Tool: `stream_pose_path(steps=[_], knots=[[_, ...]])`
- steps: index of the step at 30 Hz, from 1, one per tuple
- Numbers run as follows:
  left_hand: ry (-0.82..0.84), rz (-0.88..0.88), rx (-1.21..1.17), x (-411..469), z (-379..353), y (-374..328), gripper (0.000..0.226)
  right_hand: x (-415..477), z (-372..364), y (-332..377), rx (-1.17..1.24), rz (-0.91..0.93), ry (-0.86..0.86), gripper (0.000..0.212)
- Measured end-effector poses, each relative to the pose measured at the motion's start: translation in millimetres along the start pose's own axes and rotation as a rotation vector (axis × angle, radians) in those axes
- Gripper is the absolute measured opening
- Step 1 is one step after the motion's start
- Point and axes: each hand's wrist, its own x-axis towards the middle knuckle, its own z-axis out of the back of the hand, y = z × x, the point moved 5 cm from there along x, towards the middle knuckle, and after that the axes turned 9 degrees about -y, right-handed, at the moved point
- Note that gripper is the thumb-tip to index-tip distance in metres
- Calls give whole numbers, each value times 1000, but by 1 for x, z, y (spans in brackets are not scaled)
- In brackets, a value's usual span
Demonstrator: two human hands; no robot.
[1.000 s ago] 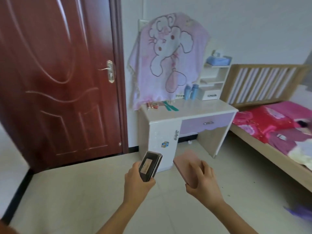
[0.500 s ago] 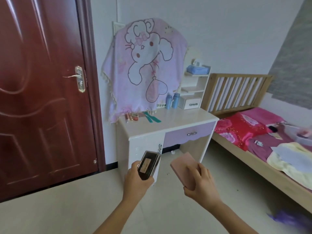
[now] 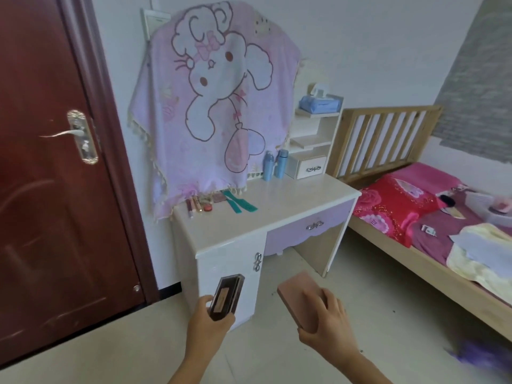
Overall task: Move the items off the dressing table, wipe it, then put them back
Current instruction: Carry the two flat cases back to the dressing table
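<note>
Left hand (image 3: 206, 327): clenched round the lower end of a dark brown rectangular cosmetic case (image 3: 227, 296), thumb on its left edge.
Dark case: nearly upright, leaning slightly right, upper half standing clear above the grip, a tan label on the face turned to the camera.
Right hand (image 3: 328, 327): grasping a flat pink rectangular box (image 3: 296, 299) by its near end, fingers laid across the top face.
Pink box: tilted, far corner raised and jutting out past the fingers toward the table.
Both held items: in the air, low in front of the white and lilac dressing table (image 3: 291, 209), apart from each other and not touching it.
Table top, back left: small lipsticks and compacts (image 3: 201, 205) in a cluster, a green comb (image 3: 240, 205) just beside them.
Table top, back middle: two light blue bottles (image 3: 274, 164) upright, side by side.
White shelf unit (image 3: 314, 139): at the back right corner of the table, bottom drawer closed, a blue tissue pack (image 3: 320, 103) on the top shelf, middle shelf bare.
Pink rabbit-print cloth (image 3: 216, 106): draped over the upright back of the table, fringe reaching the top.
Wooden bed (image 3: 432, 268): right of the table, red and pink covers on it.
Dark red door (image 3: 55, 167): left, closed.
</note>
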Motion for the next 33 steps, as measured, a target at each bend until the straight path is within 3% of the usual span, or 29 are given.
stream_pose_path(steps=[10, 18, 23, 33], knots=[[75, -53, 78, 87, -136, -72, 47, 133, 22, -117, 67, -102, -139, 76], [46, -32, 126, 130, -242, -106, 43, 226, 8, -173, 107, -35, -63, 79], [13, 42, 212, 160, -263, -88, 43, 269, -23, -187, 120, -14, 47, 79], [-142, 96, 148, 316, -283, -98, 49, 406, -71, -165, 67, 82, 184, 77]])
